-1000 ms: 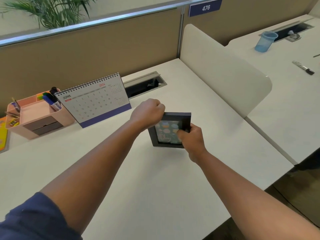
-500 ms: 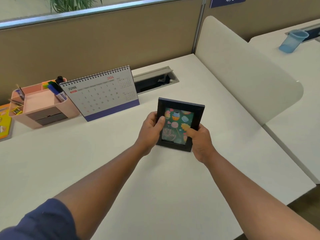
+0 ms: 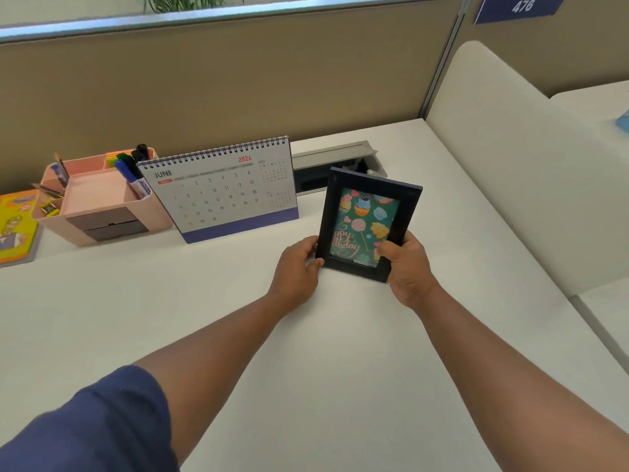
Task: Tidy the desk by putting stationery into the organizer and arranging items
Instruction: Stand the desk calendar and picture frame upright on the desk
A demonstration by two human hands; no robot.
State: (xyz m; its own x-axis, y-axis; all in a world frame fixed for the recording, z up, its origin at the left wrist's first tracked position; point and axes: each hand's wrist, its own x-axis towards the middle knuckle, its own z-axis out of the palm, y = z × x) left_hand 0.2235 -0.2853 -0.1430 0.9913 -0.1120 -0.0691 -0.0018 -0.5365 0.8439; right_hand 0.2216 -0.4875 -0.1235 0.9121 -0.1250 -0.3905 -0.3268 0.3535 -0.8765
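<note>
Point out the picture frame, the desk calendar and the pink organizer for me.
picture frame (image 3: 405, 212): head view, on its black right border.
desk calendar (image 3: 218, 192): head view, middle of the June page.
pink organizer (image 3: 97, 195): head view, floor of its open tray.

Picture frame (image 3: 369, 226) now upright, both hands (image 3: 406, 267) lower on its sides
</note>
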